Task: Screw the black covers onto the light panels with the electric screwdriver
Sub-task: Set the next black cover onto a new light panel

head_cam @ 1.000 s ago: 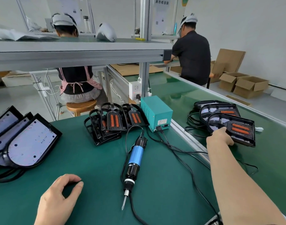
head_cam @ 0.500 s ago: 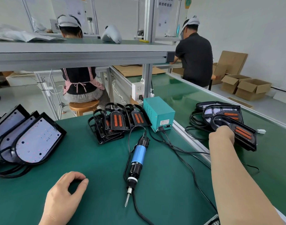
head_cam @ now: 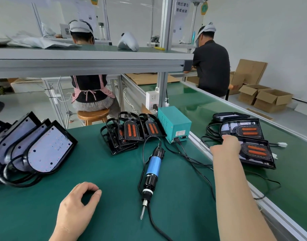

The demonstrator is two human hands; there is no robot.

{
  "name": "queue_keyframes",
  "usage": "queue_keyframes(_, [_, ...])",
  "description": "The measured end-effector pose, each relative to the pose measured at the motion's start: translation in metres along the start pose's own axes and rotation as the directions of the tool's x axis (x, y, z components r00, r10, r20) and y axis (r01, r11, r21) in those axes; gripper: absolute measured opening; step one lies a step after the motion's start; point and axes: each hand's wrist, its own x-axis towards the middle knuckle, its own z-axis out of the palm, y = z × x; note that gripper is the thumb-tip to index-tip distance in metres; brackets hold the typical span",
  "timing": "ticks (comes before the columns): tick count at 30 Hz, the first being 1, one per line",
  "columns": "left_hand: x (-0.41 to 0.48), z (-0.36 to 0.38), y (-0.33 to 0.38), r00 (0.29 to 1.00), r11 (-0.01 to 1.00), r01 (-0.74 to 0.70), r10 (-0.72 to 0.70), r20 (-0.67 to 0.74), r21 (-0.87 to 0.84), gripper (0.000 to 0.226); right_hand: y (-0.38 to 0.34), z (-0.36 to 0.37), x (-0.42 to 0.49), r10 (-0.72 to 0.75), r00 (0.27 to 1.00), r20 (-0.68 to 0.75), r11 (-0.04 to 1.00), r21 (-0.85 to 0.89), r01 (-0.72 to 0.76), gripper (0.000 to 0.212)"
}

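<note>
Far left sits my stack of black-framed light panels with white LED faces (head_cam: pixel 50 150), partly cut off, and my left hand (head_cam: pixel 78 204) rests near me on the green mat (head_cam: pixel 105 171), fingers loosely curled round nothing I can see. Just right of it lies the blue-and-black electric screwdriver (head_cam: pixel 152 169), long axis near-to-far, bit toward me, so the left hand's nearer, with the pile of black plastic covers with orange strips (head_cam: pixel 130 133) beyond it. My right hand (head_cam: pixel 226 146) is stretched onto a covered panel (head_cam: pixel 257 153) on the conveyor belt (head_cam: pixel 297 171) at right, fingers hidden, so gripping or just pressing, can't tell.
</note>
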Motion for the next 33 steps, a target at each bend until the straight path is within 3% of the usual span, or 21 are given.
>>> queue_keyframes(1, [0.0,0.0,0.0,1.0,1.0,-0.002,0.002,0.003,0.002,0.02,0.004,0.007,0.0,0.055,0.996,0.074,0.987,0.149,-0.065,0.059])
queue_keyframes(2, [0.0,0.0,-0.001,1.0,1.0,-0.002,0.002,0.006,0.004,0.02,0.007,0.018,-0.009,0.183,0.972,0.145,0.916,0.333,-0.222,0.055])
queue_keyframes(3, [0.0,0.0,-0.001,1.0,1.0,-0.006,0.006,0.007,0.006,0.021,0.012,0.025,-0.012,0.152,0.963,0.223,0.879,0.414,-0.235,0.05])
queue_keyframes(8, [-0.001,0.0,-0.002,1.0,0.999,-0.028,0.028,0.003,0.016,0.023,0.035,0.064,-0.071,0.17,0.899,0.403,0.929,0.239,-0.282,0.046])
queue_keyframes(11, [0.0,0.0,-0.003,0.999,0.999,-0.042,0.042,0.0,0.025,0.024,0.055,0.085,-0.094,0.19,0.82,0.54,0.966,0.048,-0.255,0.013])
queue_keyframes(15, [0.001,0.001,-0.005,0.999,0.998,-0.052,0.052,-0.013,0.02,0.025,0.083,0.113,-0.103,0.254,0.727,0.638,0.967,-0.171,-0.188,0.014])
queue_keyframes(18, [0.001,0.001,-0.004,0.999,0.999,-0.045,0.045,-0.019,0.007,0.024,0.098,0.128,-0.114,0.272,0.654,0.706,0.942,-0.335,-0.031,0.028])
queue_keyframes(22, [0.0,0.0,-0.002,0.999,0.999,-0.033,0.033,-0.028,-0.008,0.024,0.115,0.145,-0.128,0.155,0.65,0.744,0.884,-0.398,0.245,0.017])
queue_keyframes(25, [0.0,-0.001,-0.002,0.999,0.999,-0.031,0.03,-0.029,-0.017,0.022,0.126,0.16,-0.138,-0.06,0.619,0.783,0.747,-0.376,0.548,0.012])
queue_keyframes(28, [-0.001,-0.001,-0.001,0.999,0.999,-0.031,0.03,-0.034,-0.022,0.022,0.129,0.173,-0.15,-0.183,0.557,0.81,0.475,-0.423,0.771,0.02])
queue_keyframes(31, [-0.001,-0.001,0.0,0.999,0.999,-0.027,0.025,-0.039,-0.028,0.023,0.13,0.187,-0.158,-0.24,0.513,0.824,0.238,-0.463,0.854,0.028])
queue_keyframes(33, [-0.001,-0.001,0.0,0.999,0.999,-0.021,0.02,-0.041,-0.031,0.023,0.13,0.193,-0.16,-0.263,0.525,0.81,0.174,-0.495,0.851,0.031])
